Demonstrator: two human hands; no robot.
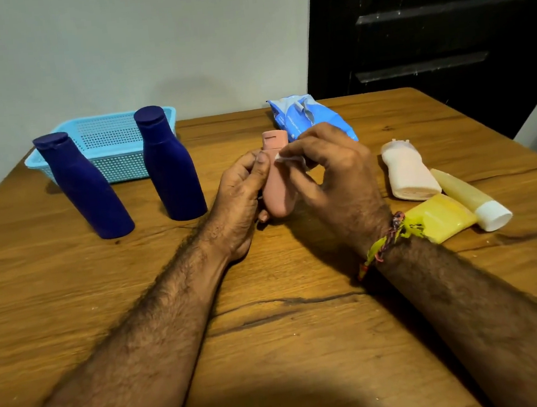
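Warm brown wood with dark grain cracks forms the counter (271, 302), set against a pale plain wall with a black panelled door (440, 19) at 1 o'clock.

At the middle, the left hand (243, 199) curls its fingers and thumb round a pink bottle (281, 192), a smooth matte plastic flask with a rounded base and a squared flip cap. It is held upright, with its base at or just above the wood. The right hand (334, 176) pinches a small crumpled white wipe (290, 159) against the bottle's shoulder, just below the cap. A yellow and purple thread band (387, 240) circles the right wrist.

Just behind the hands, at 12 to 1 o'clock, lies a crinkled blue wipe packet (307, 116), its foil torn open. At 3 o'clock a white bottle (408, 172) lies on its side. Beside it, at 4 o'clock, is a translucent yellow tube (468, 197) with a white cap, touching a glossy yellow block (441, 218) close to the right wrist.

At 9 o'clock stand two dark blue bottles, the nearer one (170, 167) close to the left hand and the farther one (84, 186) well apart from it. Both are matte with tapered shoulders. Behind them, at 10 o'clock, a light blue perforated plastic basket (111, 143) sits at the counter's far left edge.

Bare wood stretches from the forearms down to 6 o'clock, and the right edge of the counter runs just past the tube.
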